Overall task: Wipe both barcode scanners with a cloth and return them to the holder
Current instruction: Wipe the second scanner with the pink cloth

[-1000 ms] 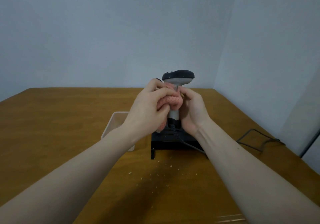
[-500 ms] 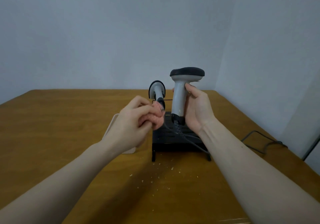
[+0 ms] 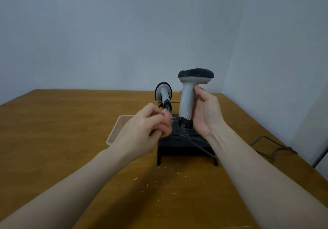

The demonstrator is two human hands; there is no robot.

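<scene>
**Scanner held upright above the holder on a crumb-strewn table**

Head view: A wooden table with a warm brown grain fills the lower half of the picture, its far edge meeting a plain pale blue-grey wall. At 3 o'clock a second wall comes in to form the room's corner, just beyond the table's far right corner. Pale crumbs are scattered on the wood at 6 o'clock from the black holder, which stands near the middle of the table on short legs.

The right hand is wrapped around the grey grip of the raised scanner, fingers closed on the handle, holding it upright with its black head at 12 o'clock; its foot sits just above the holder and a coiled cable trails from it down across the holder. The left hand is curled tight around a bunched pink cloth, just left of that scanner and apart from it. Behind the left hand, the second scanner stands in the holder's rear part, head up.

At 9 o'clock from the holder, a shallow translucent tray lies on the wood, partly hidden by the left wrist. At 3 o'clock, a dark cord loops across the table toward its right edge.
</scene>
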